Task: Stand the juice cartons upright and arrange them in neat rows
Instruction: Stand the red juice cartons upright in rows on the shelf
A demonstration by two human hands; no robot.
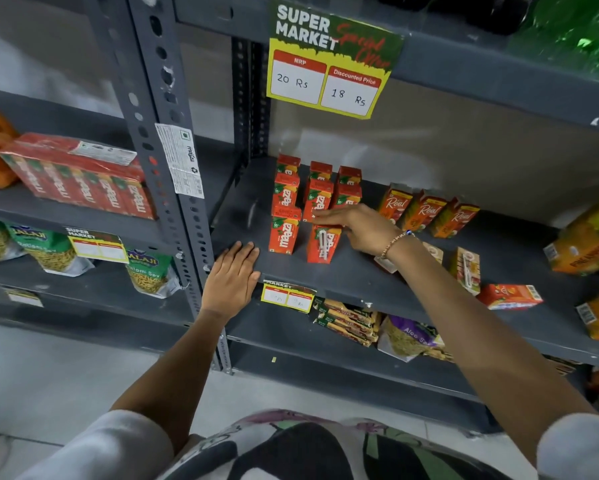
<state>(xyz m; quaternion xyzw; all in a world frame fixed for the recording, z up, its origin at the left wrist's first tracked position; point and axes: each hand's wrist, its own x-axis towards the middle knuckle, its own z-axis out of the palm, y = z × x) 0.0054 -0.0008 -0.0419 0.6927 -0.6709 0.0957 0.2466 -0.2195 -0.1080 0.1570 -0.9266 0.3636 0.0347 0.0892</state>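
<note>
Several small red Maaza juice cartons point(285, 199) stand upright in rows on the grey shelf point(357, 278). My right hand point(358, 226) rests its fingers on the top of the front carton of the second row point(323, 245), whose straw side faces me. My left hand point(234, 277) lies flat, palm down, on the shelf's front edge, left of the cartons, holding nothing. Three orange Real cartons point(424, 212) stand to the right. More small cartons stand by my right wrist, one with a straw point(466, 270), and one red carton point(511, 296) lies on its side.
Large orange juice boxes point(589, 244) sit at the shelf's far right. A price sign point(325, 60) hangs from the shelf above. A Maaza multipack point(80, 178) lies on the left shelf unit, with snack bags point(49, 251) below. A perforated upright post point(173, 174) stands between the units.
</note>
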